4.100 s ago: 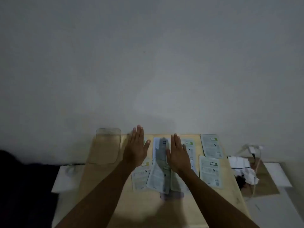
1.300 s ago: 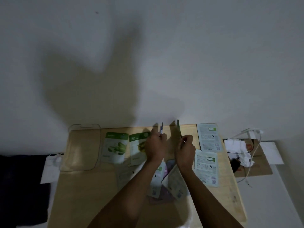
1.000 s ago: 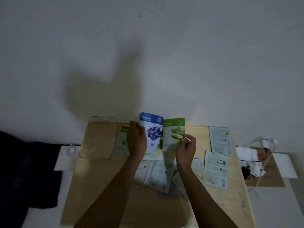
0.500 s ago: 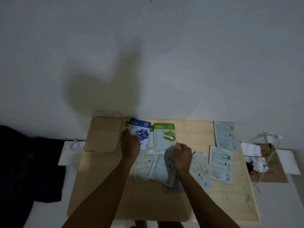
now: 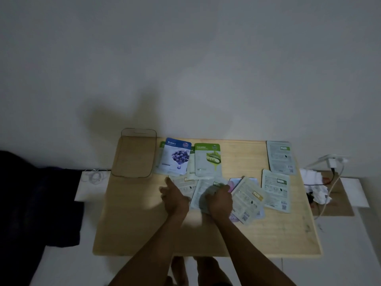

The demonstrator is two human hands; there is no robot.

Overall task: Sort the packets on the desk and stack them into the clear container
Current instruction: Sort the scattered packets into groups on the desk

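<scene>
The clear container [image 5: 134, 153] stands with nothing in it at the desk's back left. Beside it on the right lie a face-up blueberry packet [image 5: 176, 155] and a cucumber packet [image 5: 207, 159], overlapping other green packets [image 5: 161, 145]. Several face-down packets sit mid-desk and right [image 5: 247, 198], [image 5: 276, 193], [image 5: 280, 157], with a purple packet [image 5: 235, 182] partly buried. My left hand [image 5: 175, 198] hovers with fingers apart by a face-down packet [image 5: 183, 182]. My right hand [image 5: 219, 200] curls around a blurred face-down packet [image 5: 203, 193].
The wooden desk [image 5: 144, 234] backs onto a white wall. Off its right edge are a crumpled white cloth [image 5: 313, 186], a charger with cable [image 5: 332, 162] and a brown board [image 5: 338, 207]. A dark cloth [image 5: 31, 203] and a white cable [image 5: 94, 176] lie left.
The blueberry and cucumber packets went from my raised hands to face up at the back by the container. Both hands came back to the middle pile; my right hand took a face-down packet.
</scene>
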